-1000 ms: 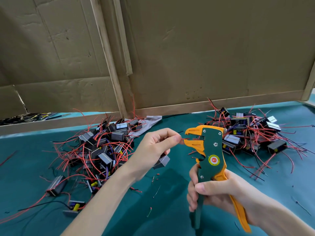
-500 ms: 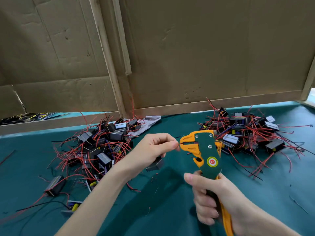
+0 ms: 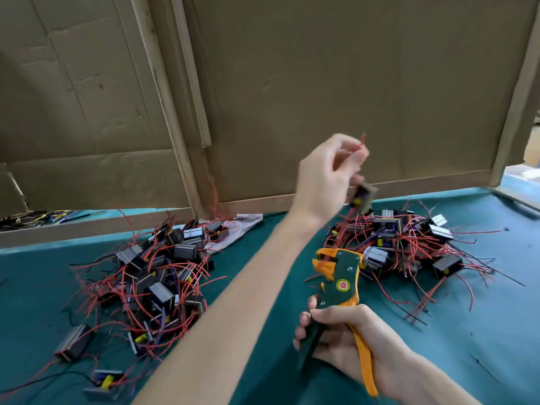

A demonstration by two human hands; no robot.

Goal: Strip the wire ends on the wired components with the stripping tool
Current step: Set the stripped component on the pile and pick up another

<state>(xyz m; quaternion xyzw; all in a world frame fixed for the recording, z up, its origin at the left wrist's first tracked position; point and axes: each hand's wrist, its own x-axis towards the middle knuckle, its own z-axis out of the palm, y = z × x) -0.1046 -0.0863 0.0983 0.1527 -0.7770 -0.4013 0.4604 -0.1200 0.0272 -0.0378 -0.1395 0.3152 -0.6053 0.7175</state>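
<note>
Wire first: our left hand pinches a thin red wire in its grip, and the small dark wired component dangles from it above the right-hand heap of red-wired components. So slight a pinch could let it slip, we judge, or its leads could snag that tangle. Our right hand wraps its grip round the green and orange stripping tool, low over the teal bench. Brown cardboard wall stands behind; bare cloth left of the heap leaves room.
</note>
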